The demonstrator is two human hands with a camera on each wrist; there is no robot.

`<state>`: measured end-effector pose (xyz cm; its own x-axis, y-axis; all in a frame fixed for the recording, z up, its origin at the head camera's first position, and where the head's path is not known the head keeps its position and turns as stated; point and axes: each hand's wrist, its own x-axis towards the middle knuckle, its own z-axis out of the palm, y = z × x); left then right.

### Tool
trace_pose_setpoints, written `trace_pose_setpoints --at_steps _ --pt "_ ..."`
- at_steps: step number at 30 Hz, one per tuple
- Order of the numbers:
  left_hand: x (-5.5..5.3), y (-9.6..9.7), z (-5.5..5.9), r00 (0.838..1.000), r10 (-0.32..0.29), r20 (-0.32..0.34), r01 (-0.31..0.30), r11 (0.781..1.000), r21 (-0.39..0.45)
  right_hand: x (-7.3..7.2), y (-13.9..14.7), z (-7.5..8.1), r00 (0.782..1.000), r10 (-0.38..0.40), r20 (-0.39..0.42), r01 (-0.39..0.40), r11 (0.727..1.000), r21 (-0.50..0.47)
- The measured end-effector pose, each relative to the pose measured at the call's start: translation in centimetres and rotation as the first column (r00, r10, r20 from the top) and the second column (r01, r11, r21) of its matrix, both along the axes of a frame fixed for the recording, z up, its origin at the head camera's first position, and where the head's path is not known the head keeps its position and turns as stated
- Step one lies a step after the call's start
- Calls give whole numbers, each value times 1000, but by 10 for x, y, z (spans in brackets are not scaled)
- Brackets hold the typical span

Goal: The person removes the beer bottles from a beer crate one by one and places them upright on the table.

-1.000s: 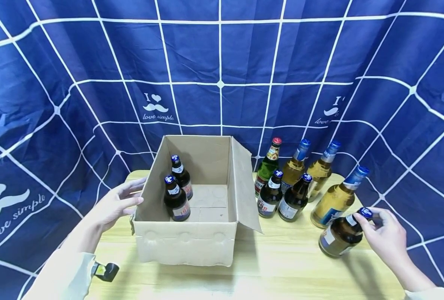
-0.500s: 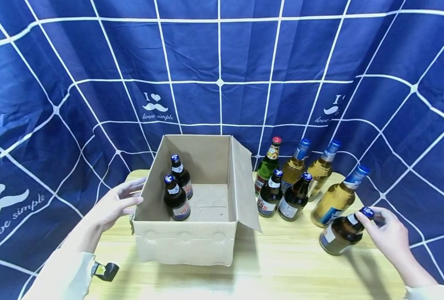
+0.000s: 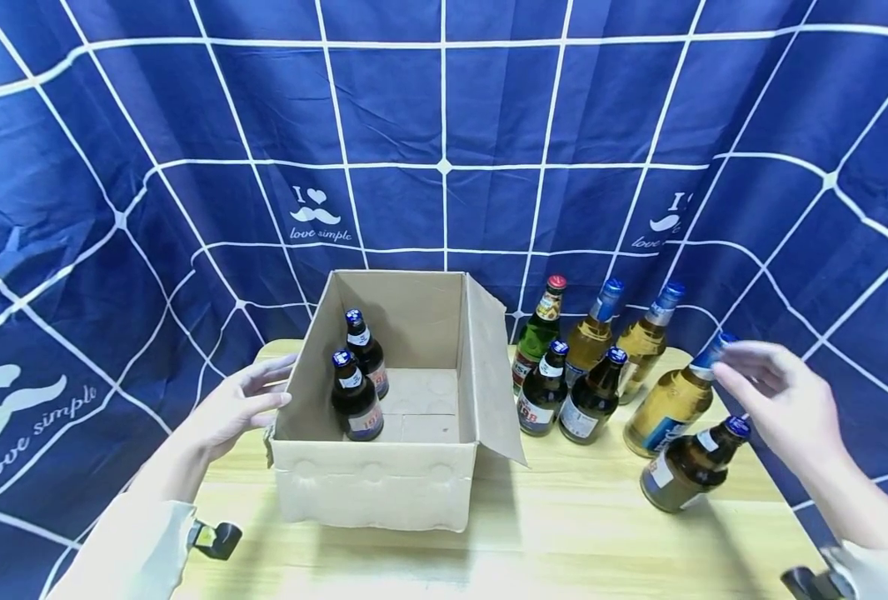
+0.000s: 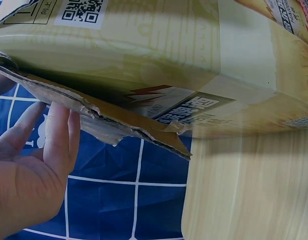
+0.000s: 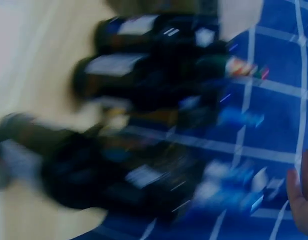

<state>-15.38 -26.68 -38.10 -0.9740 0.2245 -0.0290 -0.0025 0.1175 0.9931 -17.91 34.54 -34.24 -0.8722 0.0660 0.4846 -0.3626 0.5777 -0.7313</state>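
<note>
In the head view my left hand (image 3: 222,414) touches the left side of an open cardboard box (image 3: 372,483), its fingers loosely extended. The left wrist view shows those fingers (image 4: 58,135) against a torn flap (image 4: 119,117). Inside the box, two dark beer bottles (image 3: 356,408) stand upright. My right hand (image 3: 792,404) is raised at the right, holding nothing, its fingers slightly bent. It overlaps the neck of a golden bottle (image 3: 669,408) with a blue foil top. Just below the hand a brown beer bottle (image 3: 687,475) with a blue cap stands on the table.
Between box and right hand stand two dark beer bottles (image 3: 541,396), a green bottle with a red cap (image 3: 537,337) and two more golden bottles (image 3: 642,342). The box's right flap (image 3: 492,375) leans outward toward them. A blue gridded curtain (image 3: 444,108) surrounds the wooden table (image 3: 564,533).
My right hand has let go of the brown beer bottle's neck and risen up beside the golden bottle's top. The left hand stays at the box, and the bottles keep their places.
</note>
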Motion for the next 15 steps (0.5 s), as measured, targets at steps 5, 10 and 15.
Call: trace_pose_setpoints --at_steps 5,10,15 --pt "1 0 0 1000 2 3 -2 1000 -7 -24 -51 39 993 118 26 -119 992 40" --pt "1 0 0 1000 2 7 -2 1000 -18 -49 -106 67 976 198 88 -207 973 105" --pt "1 1 2 1000 10 2 -10 1000 -16 -74 -165 86 935 345 88 -352 932 85"
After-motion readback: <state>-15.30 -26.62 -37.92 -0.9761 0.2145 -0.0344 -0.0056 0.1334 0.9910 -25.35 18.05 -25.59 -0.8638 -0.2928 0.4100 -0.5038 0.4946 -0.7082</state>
